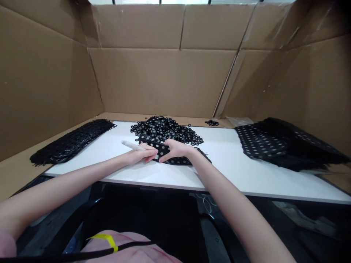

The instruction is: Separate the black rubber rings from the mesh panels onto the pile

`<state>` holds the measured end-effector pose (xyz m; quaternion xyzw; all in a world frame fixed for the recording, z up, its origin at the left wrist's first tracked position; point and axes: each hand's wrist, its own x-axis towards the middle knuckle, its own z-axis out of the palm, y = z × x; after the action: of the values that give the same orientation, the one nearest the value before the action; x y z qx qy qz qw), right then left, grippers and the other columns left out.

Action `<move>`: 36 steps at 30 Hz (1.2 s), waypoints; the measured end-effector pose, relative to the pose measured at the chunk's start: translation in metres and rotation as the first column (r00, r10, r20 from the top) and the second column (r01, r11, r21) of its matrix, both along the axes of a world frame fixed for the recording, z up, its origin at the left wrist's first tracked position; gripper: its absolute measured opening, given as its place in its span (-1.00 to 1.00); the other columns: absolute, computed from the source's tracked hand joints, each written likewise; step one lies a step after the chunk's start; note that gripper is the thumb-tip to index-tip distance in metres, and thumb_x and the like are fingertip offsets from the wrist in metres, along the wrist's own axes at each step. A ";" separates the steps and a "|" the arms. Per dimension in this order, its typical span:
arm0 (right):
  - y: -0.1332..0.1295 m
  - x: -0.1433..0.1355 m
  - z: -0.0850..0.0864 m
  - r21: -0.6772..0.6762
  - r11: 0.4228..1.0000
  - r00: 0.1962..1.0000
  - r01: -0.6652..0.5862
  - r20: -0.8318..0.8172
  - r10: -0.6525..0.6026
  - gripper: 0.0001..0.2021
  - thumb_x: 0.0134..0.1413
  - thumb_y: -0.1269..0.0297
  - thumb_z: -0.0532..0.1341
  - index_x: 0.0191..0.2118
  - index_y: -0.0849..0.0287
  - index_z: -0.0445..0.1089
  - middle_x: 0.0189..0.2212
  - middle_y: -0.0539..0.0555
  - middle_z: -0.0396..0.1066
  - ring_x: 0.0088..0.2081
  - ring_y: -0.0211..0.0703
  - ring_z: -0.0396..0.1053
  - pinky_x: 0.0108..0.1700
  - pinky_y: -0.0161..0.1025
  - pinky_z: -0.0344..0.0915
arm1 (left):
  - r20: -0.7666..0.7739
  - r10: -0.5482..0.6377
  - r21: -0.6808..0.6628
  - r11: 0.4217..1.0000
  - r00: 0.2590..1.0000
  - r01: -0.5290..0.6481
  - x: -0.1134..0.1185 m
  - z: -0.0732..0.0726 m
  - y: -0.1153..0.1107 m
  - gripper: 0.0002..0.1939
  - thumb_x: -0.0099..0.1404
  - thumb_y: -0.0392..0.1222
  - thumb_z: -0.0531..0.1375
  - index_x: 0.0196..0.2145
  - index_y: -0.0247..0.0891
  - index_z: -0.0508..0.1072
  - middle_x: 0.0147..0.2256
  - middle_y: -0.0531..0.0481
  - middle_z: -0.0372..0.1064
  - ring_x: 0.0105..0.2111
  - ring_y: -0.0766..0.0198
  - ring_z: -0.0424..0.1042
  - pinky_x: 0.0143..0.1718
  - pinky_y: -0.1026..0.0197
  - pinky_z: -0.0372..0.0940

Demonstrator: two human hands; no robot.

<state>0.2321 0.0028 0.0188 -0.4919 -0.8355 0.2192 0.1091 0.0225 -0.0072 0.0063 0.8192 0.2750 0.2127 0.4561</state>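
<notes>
A white pen-like tool (131, 145) is gripped in my left hand (142, 154), its tip end lying at the left part of a black sheet (178, 160) dotted with rows of round, light spots that look like holes. My right hand (177, 149) holds that sheet against the white table, thumb on the near side and fingers toward the far side. Just behind the sheet lies a heap of small black rings (161, 128), some spilling to the right. The fingertips of my right hand are partly hidden against the sheet.
At the left lies a long bundle of black net-like sheets (72, 141). More black dotted sheets (274, 140) are stacked on the right. A small cluster of rings (212, 123) sits near the back edge. Cardboard walls (159, 80) enclose the white table (227, 171).
</notes>
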 end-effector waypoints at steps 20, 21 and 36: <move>0.001 0.000 0.000 -0.014 1.000 0.999 -0.016 -0.048 0.016 -0.34 -0.49 -0.08 0.44 -0.17 0.17 0.41 -0.19 0.09 0.39 -0.14 0.08 0.35 -0.13 -0.09 0.34 | 0.051 0.053 -0.171 0.984 0.997 -0.044 0.001 -0.005 0.008 -0.52 0.23 0.07 0.11 -0.68 -0.33 0.27 -0.71 0.05 0.13 -0.70 0.46 -0.03 -0.64 0.25 -0.23; 0.001 0.000 0.000 -0.014 1.000 0.998 -0.011 -0.054 0.010 -0.32 -0.49 -0.08 0.44 -0.15 0.17 0.41 -0.17 0.11 0.39 -0.12 0.10 0.35 -0.11 -0.07 0.34 | 0.065 0.061 -0.168 0.985 0.996 -0.049 0.001 -0.005 0.008 -0.53 0.24 0.06 0.10 -0.67 -0.33 0.27 -0.71 0.05 0.14 -0.69 0.46 -0.03 -0.64 0.26 -0.22; 0.003 -0.001 -0.001 0.009 0.999 0.997 -0.051 -0.055 0.051 -0.36 -0.52 -0.12 0.41 -0.26 0.20 0.37 -0.23 0.08 0.33 -0.19 0.03 0.33 -0.18 -0.13 0.30 | -0.050 -0.044 -0.113 0.993 0.998 0.038 0.000 -0.001 0.010 -0.51 0.26 0.06 0.08 -0.67 -0.34 0.31 -0.73 0.04 0.15 -0.69 0.45 0.02 -0.64 0.28 -0.13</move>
<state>0.2312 0.0060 0.0182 -0.4638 -0.8453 0.2322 0.1284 0.0230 0.0029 0.0053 0.8033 0.2815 0.1658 0.4981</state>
